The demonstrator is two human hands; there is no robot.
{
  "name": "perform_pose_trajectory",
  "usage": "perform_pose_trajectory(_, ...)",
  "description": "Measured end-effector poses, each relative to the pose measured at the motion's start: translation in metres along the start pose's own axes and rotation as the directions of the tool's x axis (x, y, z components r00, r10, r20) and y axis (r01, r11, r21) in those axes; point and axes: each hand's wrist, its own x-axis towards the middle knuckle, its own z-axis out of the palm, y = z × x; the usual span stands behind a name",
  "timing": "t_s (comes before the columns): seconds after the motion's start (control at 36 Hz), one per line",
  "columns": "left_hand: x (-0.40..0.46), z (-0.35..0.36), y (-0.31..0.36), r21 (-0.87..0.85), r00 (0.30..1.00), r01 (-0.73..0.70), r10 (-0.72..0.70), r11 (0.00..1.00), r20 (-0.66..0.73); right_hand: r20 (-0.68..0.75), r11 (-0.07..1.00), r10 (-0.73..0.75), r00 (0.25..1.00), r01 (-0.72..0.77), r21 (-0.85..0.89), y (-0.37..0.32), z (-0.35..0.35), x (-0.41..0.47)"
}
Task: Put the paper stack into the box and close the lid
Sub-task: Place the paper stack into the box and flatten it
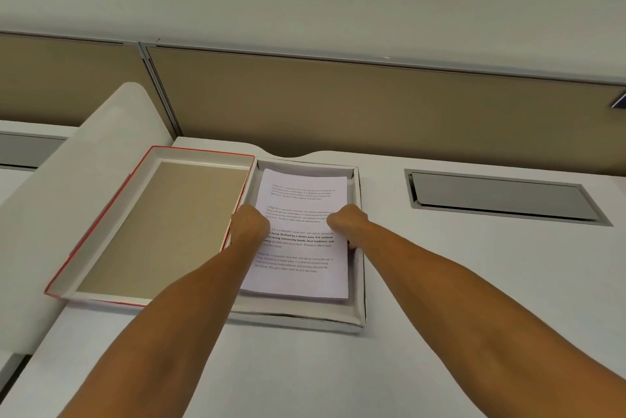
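A stack of white printed paper lies inside a shallow white box on the desk. My left hand grips the stack's left edge and my right hand grips its right edge, fingers curled under and hidden. The stack sits slightly askew, its far end low in the box. The lid, red-edged with a tan inside, lies upturned and touching the box's left side.
A curved white divider rises left of the lid. A grey cable hatch is set into the desk at the right. A tan partition wall runs along the back of the desk.
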Motion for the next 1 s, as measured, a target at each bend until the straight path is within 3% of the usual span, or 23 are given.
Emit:
perform_pose_trajectory(0.31, -0.009, 0.001, 0.002, -0.071, 0.999, -0.031, 0.029, 0.997, -0.032, 0.081, 0.996, 0.023, 0.996, -0.030, 0.088, -0.002, -0.003, -0.010)
perform_pose_trajectory(0.72, -0.004, 0.003, 0.003, -0.196, 1.000, 0.015, -0.012, 0.980, 0.015, -0.003, 0.988, -0.020, 1.000, 0.020, 0.155, -0.003, 0.007, -0.010)
perform_pose_trajectory(1.0, -0.007, 0.006, 0.006, -0.240, 0.999, 0.041, -0.036, 0.970, 0.023, 0.047, 0.975, -0.019, 0.999, 0.008, 0.221, -0.003, 0.013, -0.017)
